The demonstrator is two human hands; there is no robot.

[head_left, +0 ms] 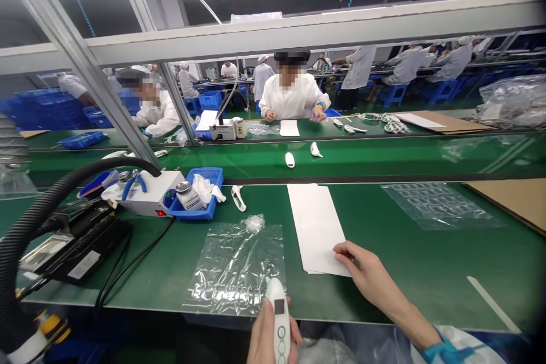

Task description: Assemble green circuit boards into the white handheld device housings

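At the bottom of the head view, my left hand (pixel 261 334) is wrapped round a white ear thermometer (pixel 280 318). The thermometer has a small dark display and round buttons, and its tip points away from me. Farther right, my right hand (pixel 362 264) has its thumb and index finger closed on the near right corner of a white paper sheet (pixel 322 230). This sheet lies overlapping another on the green table. Left of the paper is a flat clear plastic bag (pixel 239 267), close to the thermometer's tip.
A blue tray (pixel 194 213) holds a bottle and white tissue. Beside it lies a white plastic housing (pixel 239 198). A black hose (pixel 12 261) arches at the left. White parts ride on the green conveyor (pixel 247 156); a co-worker (pixel 290 94) sits beyond. Clear blister packaging (pixel 439 205) lies right.
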